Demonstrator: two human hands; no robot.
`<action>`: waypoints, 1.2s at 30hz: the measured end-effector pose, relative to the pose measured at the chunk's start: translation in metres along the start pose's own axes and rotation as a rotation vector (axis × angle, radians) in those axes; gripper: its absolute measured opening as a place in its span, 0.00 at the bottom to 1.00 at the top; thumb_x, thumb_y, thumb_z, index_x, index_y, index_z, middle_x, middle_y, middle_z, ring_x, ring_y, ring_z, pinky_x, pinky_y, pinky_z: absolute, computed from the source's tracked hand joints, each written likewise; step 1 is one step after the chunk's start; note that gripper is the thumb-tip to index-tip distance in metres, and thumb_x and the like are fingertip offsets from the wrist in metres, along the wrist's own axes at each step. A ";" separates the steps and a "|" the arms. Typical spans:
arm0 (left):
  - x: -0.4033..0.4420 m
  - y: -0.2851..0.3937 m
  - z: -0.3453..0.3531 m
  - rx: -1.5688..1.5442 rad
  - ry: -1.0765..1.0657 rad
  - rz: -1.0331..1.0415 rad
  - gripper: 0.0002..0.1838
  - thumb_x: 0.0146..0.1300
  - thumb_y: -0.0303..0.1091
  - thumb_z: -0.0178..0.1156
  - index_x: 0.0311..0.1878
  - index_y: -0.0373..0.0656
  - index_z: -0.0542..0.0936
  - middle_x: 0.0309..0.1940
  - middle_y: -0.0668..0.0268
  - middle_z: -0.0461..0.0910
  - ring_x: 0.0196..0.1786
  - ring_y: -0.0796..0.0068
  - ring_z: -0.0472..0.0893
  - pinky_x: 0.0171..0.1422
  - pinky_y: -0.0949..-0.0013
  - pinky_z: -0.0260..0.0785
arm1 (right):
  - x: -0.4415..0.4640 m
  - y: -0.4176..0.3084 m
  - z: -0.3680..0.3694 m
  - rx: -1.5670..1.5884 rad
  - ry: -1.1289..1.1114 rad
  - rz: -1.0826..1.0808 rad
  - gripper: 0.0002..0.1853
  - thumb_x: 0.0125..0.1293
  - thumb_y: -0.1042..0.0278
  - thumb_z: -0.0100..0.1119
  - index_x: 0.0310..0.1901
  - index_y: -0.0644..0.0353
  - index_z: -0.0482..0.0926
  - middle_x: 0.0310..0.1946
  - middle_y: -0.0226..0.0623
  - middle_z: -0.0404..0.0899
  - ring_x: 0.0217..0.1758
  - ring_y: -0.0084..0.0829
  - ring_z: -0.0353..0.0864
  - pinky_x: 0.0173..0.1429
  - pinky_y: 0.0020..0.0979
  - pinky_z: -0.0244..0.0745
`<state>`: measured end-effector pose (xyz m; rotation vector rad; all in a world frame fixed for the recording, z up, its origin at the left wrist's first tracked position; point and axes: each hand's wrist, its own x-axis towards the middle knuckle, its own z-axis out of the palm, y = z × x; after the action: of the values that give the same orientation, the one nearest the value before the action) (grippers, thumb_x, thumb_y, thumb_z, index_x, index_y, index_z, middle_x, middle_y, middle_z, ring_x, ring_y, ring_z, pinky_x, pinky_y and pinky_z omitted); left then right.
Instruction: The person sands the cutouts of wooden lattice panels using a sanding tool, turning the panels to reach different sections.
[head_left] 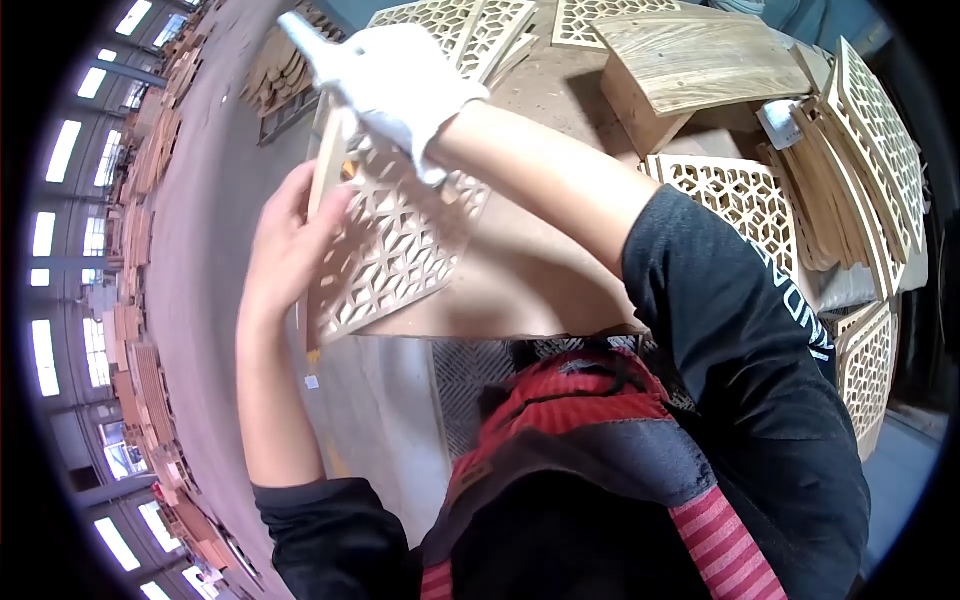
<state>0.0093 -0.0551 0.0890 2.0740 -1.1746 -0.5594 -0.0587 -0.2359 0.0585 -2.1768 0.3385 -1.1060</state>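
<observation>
A pale wooden lattice panel (pixel 400 250) lies tilted on the brown work table (pixel 540 270), at its left end. My bare left hand (pixel 295 235) grips the panel's left edge, thumb on the near side and fingers round the outside. My right hand (pixel 390 85), in a white glove, is over the panel's far end with its fingers closed. A pale, blurred stick-like piece juts from the glove toward the upper left; whether it is a glove finger or a held object I cannot make out.
More lattice panels (pixel 735 205) lie at the right, beside a wooden box-like piece (pixel 700 60). Upright panels and boards (pixel 870 150) lean at the far right. A pallet of wood pieces (pixel 285 75) stands on the floor beyond the table's left end.
</observation>
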 end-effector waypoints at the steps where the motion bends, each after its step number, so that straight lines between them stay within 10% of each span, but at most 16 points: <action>1: 0.003 0.005 0.007 0.152 0.012 0.028 0.22 0.67 0.41 0.59 0.57 0.35 0.73 0.46 0.63 0.79 0.47 0.77 0.76 0.53 0.72 0.69 | 0.003 -0.009 0.007 0.057 -0.051 -0.025 0.17 0.68 0.54 0.52 0.32 0.58 0.83 0.19 0.33 0.81 0.24 0.23 0.82 0.32 0.26 0.76; 9: 0.005 -0.033 -0.007 -0.137 0.277 -0.165 0.14 0.66 0.36 0.60 0.44 0.32 0.76 0.27 0.67 0.79 0.24 0.83 0.72 0.27 0.75 0.67 | -0.071 0.015 -0.024 0.229 -0.154 0.056 0.17 0.70 0.53 0.51 0.36 0.58 0.82 0.27 0.33 0.80 0.24 0.24 0.78 0.31 0.28 0.75; 12: 0.000 -0.033 -0.005 -0.181 0.351 -0.194 0.13 0.67 0.35 0.59 0.44 0.32 0.75 0.28 0.66 0.79 0.24 0.83 0.72 0.27 0.76 0.67 | -0.125 0.026 -0.026 0.235 -0.690 0.840 0.17 0.69 0.53 0.50 0.34 0.56 0.82 0.23 0.37 0.77 0.24 0.30 0.75 0.32 0.32 0.71; 16: 0.001 -0.026 0.004 -0.204 0.387 -0.206 0.13 0.67 0.35 0.60 0.43 0.32 0.75 0.29 0.65 0.79 0.24 0.82 0.73 0.27 0.76 0.67 | -0.188 0.031 -0.009 0.300 -0.692 0.723 0.19 0.67 0.49 0.50 0.32 0.56 0.82 0.22 0.41 0.77 0.26 0.36 0.75 0.35 0.36 0.72; 24: 0.006 -0.004 0.015 0.084 0.284 -0.102 0.16 0.64 0.39 0.62 0.43 0.32 0.77 0.28 0.63 0.80 0.25 0.79 0.76 0.31 0.72 0.71 | -0.202 0.043 0.042 -0.078 -0.971 0.251 0.24 0.67 0.68 0.43 0.65 0.40 0.71 0.30 0.41 0.80 0.31 0.43 0.81 0.36 0.40 0.75; 36: 0.001 -0.008 0.015 0.072 0.339 -0.091 0.17 0.62 0.39 0.63 0.44 0.32 0.77 0.27 0.62 0.80 0.26 0.78 0.76 0.33 0.71 0.70 | -0.210 0.046 0.078 -0.169 -0.828 0.100 0.22 0.68 0.66 0.45 0.63 0.45 0.73 0.30 0.40 0.80 0.32 0.41 0.80 0.35 0.37 0.75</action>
<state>0.0042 -0.0582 0.0725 2.1859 -0.9186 -0.1953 -0.1218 -0.1315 -0.1349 -2.5128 0.1584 -0.0646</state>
